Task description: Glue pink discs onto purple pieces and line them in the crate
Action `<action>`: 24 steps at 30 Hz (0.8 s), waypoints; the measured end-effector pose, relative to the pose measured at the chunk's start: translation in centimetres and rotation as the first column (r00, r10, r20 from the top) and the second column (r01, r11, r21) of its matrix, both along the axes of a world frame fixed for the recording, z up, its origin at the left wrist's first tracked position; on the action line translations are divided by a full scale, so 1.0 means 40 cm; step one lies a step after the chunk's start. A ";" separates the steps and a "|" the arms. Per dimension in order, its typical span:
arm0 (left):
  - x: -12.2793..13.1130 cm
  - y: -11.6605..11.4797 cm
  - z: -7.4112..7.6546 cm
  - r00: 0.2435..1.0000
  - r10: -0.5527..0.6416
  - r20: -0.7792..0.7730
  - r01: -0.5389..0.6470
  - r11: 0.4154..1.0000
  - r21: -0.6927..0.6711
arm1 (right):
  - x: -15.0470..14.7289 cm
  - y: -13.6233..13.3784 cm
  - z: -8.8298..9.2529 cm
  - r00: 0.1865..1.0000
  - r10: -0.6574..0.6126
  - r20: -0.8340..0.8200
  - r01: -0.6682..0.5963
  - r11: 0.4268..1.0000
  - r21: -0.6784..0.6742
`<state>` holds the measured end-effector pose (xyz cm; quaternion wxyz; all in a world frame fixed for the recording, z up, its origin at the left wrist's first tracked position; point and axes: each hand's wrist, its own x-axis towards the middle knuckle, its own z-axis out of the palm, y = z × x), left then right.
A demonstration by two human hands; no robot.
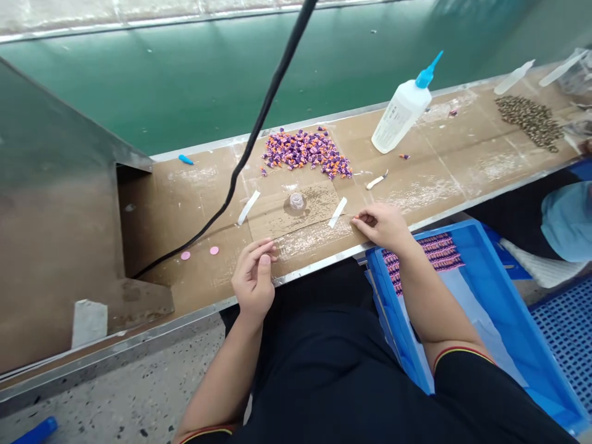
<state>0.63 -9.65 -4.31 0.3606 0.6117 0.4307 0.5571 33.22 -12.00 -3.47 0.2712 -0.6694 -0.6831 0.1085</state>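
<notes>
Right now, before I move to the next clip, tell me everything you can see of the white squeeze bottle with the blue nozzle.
The white squeeze bottle has a plastic-looking body and tapers to a bright blue nozzle with a narrow tip. A printed label on its side is too small to read. Its base rests on the brown cardboard covering the bench, near the far edge. No hand touches it. The view leaves unclear whether it stands upright or leans.
</notes>
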 end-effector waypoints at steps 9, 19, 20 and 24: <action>-0.001 0.000 -0.003 0.999 0.022 -0.031 -0.023 1.000 -0.019 | -0.022 -0.033 -0.011 0.993 -0.087 -0.083 0.085 0.996 -0.028; 0.011 -0.003 0.019 0.995 -0.053 -0.081 0.060 0.995 0.078 | -0.003 -0.103 -0.023 0.935 -0.239 -0.262 0.287 0.944 0.161; 0.014 -0.001 0.022 0.992 -0.069 -0.102 0.079 0.992 0.098 | 0.028 -0.135 -0.027 0.879 -0.332 -0.341 0.409 0.894 0.183; 0.019 0.013 0.020 0.980 -0.113 -0.165 0.130 0.987 0.097 | 0.188 -0.314 -0.078 0.533 -0.613 -0.583 0.803 0.583 0.121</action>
